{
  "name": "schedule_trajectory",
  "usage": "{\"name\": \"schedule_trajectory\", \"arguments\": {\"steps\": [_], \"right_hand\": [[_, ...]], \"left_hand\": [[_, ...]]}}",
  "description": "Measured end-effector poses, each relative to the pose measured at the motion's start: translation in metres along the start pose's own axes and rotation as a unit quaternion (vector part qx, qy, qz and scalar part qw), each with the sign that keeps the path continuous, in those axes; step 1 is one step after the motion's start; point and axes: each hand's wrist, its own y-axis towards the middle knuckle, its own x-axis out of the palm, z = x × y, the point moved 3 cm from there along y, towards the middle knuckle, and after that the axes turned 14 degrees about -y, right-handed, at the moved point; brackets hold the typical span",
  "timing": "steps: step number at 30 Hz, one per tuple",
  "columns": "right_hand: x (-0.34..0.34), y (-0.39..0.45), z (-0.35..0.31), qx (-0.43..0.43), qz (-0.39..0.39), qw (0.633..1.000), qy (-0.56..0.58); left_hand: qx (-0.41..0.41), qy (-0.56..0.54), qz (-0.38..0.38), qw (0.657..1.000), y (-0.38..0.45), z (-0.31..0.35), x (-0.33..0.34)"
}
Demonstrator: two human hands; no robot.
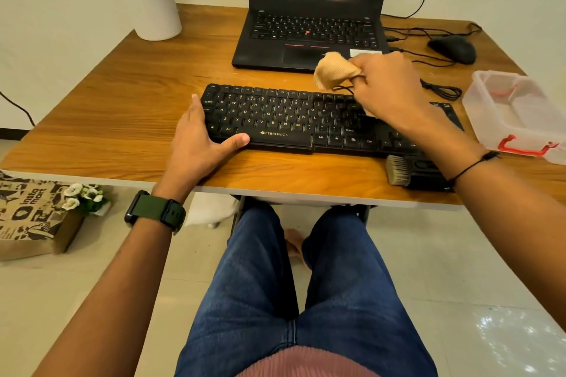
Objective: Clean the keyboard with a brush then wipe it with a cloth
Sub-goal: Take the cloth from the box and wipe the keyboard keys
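One keyboard (294,119) lies across the middle of one wooden table (122,95), its long side running left to right. One brush (407,173) rests on the table just in front of the keyboard's right end, bristles pointing left, its dark handle partly hidden under the right forearm. One tan cloth (335,72) is bunched in the right hand (387,87).

Behind the keyboard stands one open laptop (312,27) with a dark screen. One mouse (453,49) sits to the laptop's right, with black cables looping near it. One clear plastic box (517,113) with red clips sits at the table's right edge. One white plant pot (153,6) stands at the far left corner. On the floor to the left are one printed paper bag (30,214) and one small bunch of white flowers (82,196).

The left hand (199,138) lies flat against the keyboard's left end, fingers straight along the side and thumb stretched across the front edge. A watch (156,211) is on that wrist. The right hand hovers above the keyboard's upper right part, fingers curled round the cloth, which sticks out to the left of the fist. A thin black band circles the right wrist.
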Motion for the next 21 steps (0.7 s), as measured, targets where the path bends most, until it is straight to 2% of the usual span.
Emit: {"name": "schedule_trajectory", "arguments": {"steps": [5,11,15,18,21], "right_hand": [[0.021,-0.017,-0.026,-0.037,-0.111,0.988,-0.097],[0.020,-0.027,-0.049,-0.050,-0.090,0.993,-0.060],[0.007,-0.004,-0.023,0.021,-0.048,0.999,-0.010],[0.004,0.001,-0.019,0.040,-0.073,0.994,-0.067],[0.014,-0.007,-0.043,-0.010,-0.103,0.989,-0.102]], "left_hand": [[0.004,0.004,0.001,1.000,0.002,-0.003,0.000],[0.009,0.011,0.002,1.000,0.002,-0.003,0.001],[0.013,0.008,0.002,1.000,0.003,-0.005,0.000],[0.014,0.008,0.003,1.000,0.003,-0.005,0.001],[0.015,0.009,0.003,1.000,0.003,-0.005,0.001]]}}
